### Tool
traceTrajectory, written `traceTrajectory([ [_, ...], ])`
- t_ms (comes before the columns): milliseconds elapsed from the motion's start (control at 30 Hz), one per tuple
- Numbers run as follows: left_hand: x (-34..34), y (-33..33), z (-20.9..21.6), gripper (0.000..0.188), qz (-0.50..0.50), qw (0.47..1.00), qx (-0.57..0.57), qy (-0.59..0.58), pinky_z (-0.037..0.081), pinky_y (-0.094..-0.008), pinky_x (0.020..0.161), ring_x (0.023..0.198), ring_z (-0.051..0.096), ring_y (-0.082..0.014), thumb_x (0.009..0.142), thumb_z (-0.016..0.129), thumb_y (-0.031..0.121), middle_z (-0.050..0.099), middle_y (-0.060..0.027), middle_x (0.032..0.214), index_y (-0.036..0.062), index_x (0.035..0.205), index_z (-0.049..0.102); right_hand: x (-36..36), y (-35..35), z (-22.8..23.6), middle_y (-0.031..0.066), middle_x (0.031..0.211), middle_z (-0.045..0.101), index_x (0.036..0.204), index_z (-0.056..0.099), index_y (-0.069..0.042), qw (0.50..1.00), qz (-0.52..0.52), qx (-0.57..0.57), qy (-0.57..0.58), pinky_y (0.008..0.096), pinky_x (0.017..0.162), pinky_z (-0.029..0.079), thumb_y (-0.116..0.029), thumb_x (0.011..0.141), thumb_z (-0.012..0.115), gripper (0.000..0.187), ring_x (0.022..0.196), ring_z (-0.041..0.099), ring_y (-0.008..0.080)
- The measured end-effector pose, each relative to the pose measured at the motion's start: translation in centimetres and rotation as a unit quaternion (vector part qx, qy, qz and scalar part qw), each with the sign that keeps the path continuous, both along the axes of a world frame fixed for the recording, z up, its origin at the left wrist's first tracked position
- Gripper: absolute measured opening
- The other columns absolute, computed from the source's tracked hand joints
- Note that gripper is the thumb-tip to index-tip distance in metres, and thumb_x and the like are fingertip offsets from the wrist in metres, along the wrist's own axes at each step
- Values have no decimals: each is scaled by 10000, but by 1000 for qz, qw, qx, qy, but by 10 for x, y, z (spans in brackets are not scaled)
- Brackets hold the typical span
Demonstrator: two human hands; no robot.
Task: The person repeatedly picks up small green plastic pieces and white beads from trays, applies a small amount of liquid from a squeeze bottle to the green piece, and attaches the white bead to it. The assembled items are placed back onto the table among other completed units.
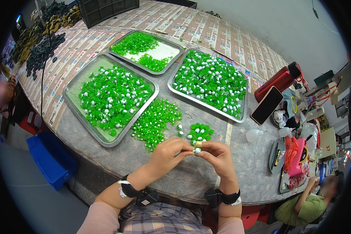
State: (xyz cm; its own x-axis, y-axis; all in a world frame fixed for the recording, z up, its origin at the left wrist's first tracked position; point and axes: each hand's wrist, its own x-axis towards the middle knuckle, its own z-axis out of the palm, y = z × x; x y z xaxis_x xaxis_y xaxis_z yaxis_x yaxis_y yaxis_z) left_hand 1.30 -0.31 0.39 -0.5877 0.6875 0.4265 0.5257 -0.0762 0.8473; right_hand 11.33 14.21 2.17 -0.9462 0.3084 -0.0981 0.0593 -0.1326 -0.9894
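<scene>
A small white-and-green ball-shaped plastic piece is pinched at the fingertips where both hands meet, low over the table. My left hand closes thumb and forefinger at its left side; a green part there is mostly hidden. My right hand grips the ball between thumb and forefinger, with yellow tape round a finger. Just beyond the fingers lies a little cluster of green-and-white pieces. Left of it spreads a loose pile of small green pieces.
Two metal trays, one left and one right, hold green-and-white pieces; a third tray behind holds green pieces. A red bottle, a phone and a small white bottle stand right. Another person sits at lower right.
</scene>
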Motion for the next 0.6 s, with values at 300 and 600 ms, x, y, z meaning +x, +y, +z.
traceTrajectory([
  [300,1,-7,9,53,15,975,7,-223,442,-251,580,672,563,-132,723,609,56,591,-46,730,20,756,587,-9,-7,2,81,861,601,925,574,31,998,6,-60,17,228,679,468,-24,748,591,186,766,577,122],
  [600,-76,-60,32,203,472,869,132,70,399,-222,661,718,517,-122,714,613,41,551,-22,778,39,912,565,-29,-22,3,68,720,552,799,563,-61,882,78,460,-69,309,584,445,-136,700,606,131,681,552,219],
])
